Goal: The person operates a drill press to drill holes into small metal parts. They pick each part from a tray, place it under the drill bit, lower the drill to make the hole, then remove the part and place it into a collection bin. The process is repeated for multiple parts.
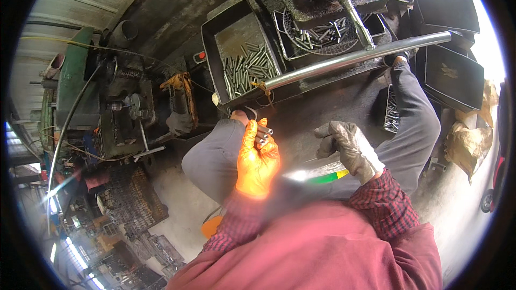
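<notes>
Wearing an orange glove, my left hand (257, 166) is closed around several short metal tubes (262, 138), their ends poking out past the fingers. My right hand (349, 149), in a grey, dirt-stained glove, is half curled at the same height, a gap showing between thumb and forefinger and nothing visible in it. Beneath it, by my lap, lies a blurred white, green and yellow thing (322, 176) whose kind I cannot make out. Ahead of the left hand, a dark metal tray (208, 48) holds many similar loose tubes (248, 70).
A long shiny bar (360, 60) slants across the machine (322, 0) ahead. Under the machine, a round wire basket (352, 43) contains more metal pieces. A narrow box of pieces (391, 108) stands by my right leg. Black bins (451, 75) stack at right; greasy machinery (129, 107) stands left.
</notes>
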Demonstrator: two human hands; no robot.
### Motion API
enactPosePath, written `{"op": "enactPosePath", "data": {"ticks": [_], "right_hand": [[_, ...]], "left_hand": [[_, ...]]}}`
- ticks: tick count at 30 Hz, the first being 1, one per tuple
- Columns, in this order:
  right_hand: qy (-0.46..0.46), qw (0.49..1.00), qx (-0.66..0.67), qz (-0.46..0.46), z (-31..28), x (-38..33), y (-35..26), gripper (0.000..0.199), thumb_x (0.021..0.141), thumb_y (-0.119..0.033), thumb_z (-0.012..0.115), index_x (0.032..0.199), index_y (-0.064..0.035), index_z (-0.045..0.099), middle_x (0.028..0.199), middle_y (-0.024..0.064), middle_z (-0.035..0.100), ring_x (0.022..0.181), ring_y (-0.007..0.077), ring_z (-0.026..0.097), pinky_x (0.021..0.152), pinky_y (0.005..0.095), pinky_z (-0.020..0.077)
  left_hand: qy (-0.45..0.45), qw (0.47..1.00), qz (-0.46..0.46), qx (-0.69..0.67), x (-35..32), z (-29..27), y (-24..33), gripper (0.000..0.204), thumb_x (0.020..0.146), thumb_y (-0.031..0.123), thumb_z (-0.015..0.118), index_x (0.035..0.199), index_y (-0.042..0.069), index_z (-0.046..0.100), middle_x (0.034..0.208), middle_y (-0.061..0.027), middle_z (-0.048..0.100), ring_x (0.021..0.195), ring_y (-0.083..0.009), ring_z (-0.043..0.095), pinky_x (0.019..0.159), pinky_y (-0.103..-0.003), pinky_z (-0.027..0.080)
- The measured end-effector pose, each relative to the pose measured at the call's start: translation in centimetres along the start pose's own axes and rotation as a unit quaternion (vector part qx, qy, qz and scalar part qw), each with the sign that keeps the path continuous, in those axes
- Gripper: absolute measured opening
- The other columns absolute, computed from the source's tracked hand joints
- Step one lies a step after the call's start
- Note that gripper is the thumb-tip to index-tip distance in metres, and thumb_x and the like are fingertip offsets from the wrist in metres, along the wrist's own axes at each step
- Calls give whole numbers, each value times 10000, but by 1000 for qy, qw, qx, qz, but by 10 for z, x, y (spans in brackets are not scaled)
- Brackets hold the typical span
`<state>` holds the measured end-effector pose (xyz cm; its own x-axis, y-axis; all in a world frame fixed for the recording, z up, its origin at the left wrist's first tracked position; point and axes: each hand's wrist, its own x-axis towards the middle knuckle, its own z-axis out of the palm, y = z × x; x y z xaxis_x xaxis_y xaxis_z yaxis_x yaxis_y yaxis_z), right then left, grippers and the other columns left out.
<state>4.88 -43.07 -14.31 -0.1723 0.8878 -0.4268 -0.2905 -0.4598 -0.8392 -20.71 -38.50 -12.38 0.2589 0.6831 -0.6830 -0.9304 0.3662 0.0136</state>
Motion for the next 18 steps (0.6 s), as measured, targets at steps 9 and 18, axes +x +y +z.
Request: {"op": "enactPosePath", "data": {"ticks": [9, 18], "right_hand": [[15, 1000, -13, 16, -1, -9, 7, 853, 1055, -747, 477, 1158, 64, 722, 748, 119, 732, 714, 196, 685, 721, 344, 512], [14, 997, 61, 38, -10, -9, 7, 665, 1085, -549, 605, 1275, 83, 682, 802, 153, 683, 716, 237, 700, 673, 414, 672]], "left_hand": [[14, 999, 21, 20, 4, -3, -6, 234, 1046, 178, 747, 1143, -26, 687, 801, -37, 620, 607, -70, 526, 496, -216, 429], [17, 1000, -8, 9, 5, -4, -10, 281, 1049, 182, 742, 1181, -58, 677, 813, -49, 607, 618, -70, 507, 506, -213, 426]]}}
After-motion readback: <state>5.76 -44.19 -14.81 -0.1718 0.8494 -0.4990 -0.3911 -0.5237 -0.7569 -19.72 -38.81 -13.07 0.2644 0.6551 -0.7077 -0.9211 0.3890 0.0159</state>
